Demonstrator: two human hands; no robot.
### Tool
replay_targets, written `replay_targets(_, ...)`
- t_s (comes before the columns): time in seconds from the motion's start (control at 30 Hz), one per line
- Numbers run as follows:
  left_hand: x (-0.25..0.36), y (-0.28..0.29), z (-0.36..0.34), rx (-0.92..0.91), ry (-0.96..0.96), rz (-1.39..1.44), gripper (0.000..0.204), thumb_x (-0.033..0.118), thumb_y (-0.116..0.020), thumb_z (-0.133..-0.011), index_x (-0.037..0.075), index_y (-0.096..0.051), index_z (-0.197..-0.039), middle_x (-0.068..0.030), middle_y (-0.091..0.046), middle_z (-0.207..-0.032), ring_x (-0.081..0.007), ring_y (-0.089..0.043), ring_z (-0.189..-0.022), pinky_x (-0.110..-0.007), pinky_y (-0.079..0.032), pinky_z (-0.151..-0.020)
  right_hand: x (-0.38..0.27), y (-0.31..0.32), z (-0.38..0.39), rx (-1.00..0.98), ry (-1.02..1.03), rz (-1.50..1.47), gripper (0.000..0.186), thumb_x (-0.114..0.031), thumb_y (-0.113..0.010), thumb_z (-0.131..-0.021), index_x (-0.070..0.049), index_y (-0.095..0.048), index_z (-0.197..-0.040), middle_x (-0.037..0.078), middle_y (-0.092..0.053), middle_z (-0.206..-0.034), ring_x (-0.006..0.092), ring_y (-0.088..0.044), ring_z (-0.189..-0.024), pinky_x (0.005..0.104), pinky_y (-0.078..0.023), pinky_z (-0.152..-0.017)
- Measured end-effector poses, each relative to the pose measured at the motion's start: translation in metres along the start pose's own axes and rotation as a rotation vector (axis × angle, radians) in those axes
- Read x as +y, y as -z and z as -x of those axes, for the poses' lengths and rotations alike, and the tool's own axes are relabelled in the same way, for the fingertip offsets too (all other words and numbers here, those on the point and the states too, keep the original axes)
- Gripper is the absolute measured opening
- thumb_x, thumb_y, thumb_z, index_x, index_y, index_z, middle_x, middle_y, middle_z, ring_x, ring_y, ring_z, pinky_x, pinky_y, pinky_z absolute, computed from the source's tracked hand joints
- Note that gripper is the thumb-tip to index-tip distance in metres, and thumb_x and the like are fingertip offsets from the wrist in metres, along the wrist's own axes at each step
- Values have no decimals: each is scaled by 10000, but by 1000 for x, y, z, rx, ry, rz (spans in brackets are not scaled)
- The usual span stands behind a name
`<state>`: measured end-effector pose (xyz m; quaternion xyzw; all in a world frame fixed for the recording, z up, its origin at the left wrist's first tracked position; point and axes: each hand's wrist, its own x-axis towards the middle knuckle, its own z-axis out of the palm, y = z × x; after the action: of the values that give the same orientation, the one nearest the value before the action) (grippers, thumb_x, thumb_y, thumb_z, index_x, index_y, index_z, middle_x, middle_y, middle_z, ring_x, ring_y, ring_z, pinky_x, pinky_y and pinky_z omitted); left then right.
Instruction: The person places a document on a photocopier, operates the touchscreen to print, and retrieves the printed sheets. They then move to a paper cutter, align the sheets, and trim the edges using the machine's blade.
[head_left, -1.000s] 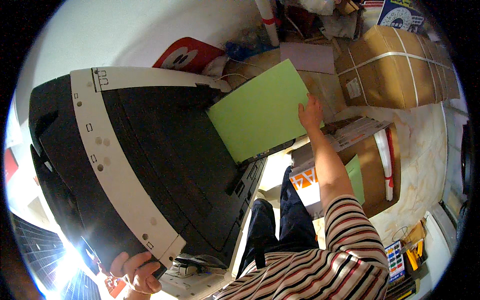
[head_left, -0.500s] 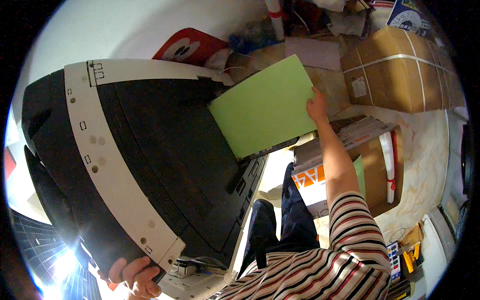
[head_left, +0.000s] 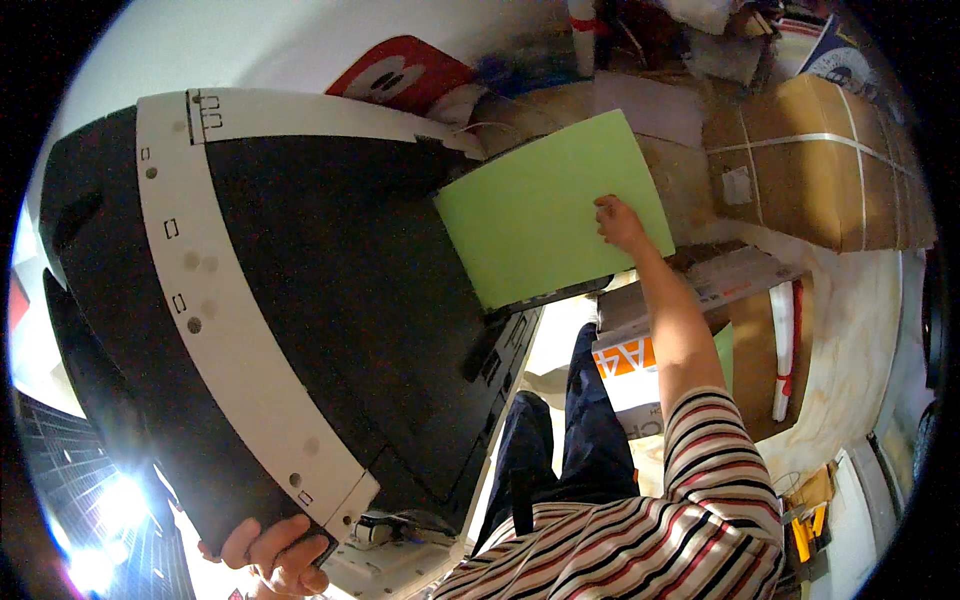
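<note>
A black and white printer (head_left: 320, 290) fills the left half of the view. My left hand (head_left: 272, 555) grips its near lower corner with curled fingers. A large sheet of light green paper (head_left: 540, 220) lies at the printer's right side, partly over its black top. My right hand (head_left: 622, 225) is on the sheet's right part, inward of the edge, fingers loosely bent and slightly apart; whether they press on it is hard to tell. Below my right forearm are an orange and white paper box (head_left: 623, 370) and more green paper (head_left: 724, 355).
A strapped cardboard box (head_left: 805, 175) stands upper right. A white roll (head_left: 783, 355) lies on cardboard below it. A red panel (head_left: 400, 70) leans by the wall, with clutter behind. Yellow-handled tools (head_left: 805, 535) sit lower right; bright glare is lower left.
My right hand has moved from the green sheet's right edge inward onto its surface. The view has shifted slightly. My left hand keeps its grip on the printer.
</note>
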<state>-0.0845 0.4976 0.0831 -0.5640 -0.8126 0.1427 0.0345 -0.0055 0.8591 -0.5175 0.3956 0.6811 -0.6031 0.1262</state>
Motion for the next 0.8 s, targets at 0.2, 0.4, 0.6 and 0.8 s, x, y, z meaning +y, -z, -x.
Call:
replay_targets(0.2, 0, -1, 3, 2, 5, 26, 270, 373, -342, -904, 319, -522, -710, 103, -599, -900, -172, -380, -1146, -493, -97, -1105, -8, -19, 8, 432, 139, 340, 459, -224, -705, -808, -15, -535, -1179, 187, -568, -1135, 335, -580, -1039, 418, -476, -883)
replay_targets(0.4, -1, -4, 9, 34, 21, 41, 263, 371, -341, -911, 313, -501, -710, 99, -584, -897, -174, -370, -1150, -502, -89, -1102, -8, -31, 3, 454, 75, 238, 505, -280, -702, -808, 2, -535, -1192, 203, -612, -1068, 332, -616, -964, 429, -494, -828)
replay_targets(0.6, -1, -4, 17, 28, 40, 38, 279, 360, -326, -929, 328, -495, -710, 111, -580, -899, -169, -369, -1136, -488, -97, -1091, -14, -40, 8, 221, 150, 405, 308, -206, -596, -871, -109, -599, -1163, 188, -669, -939, 372, -642, -863, 442, -509, -761)
replay_targets(0.8, -5, 2, 22, -39, 30, 43, 259, 365, -341, -930, 345, -510, -734, 122, -589, -906, -161, -366, -1134, -472, -103, -1074, -23, -69, 8, 53, 188, 155, 296, -100, -530, -872, -111, -616, -1155, 228, -650, -976, 418, -625, -916, 466, -506, -780)
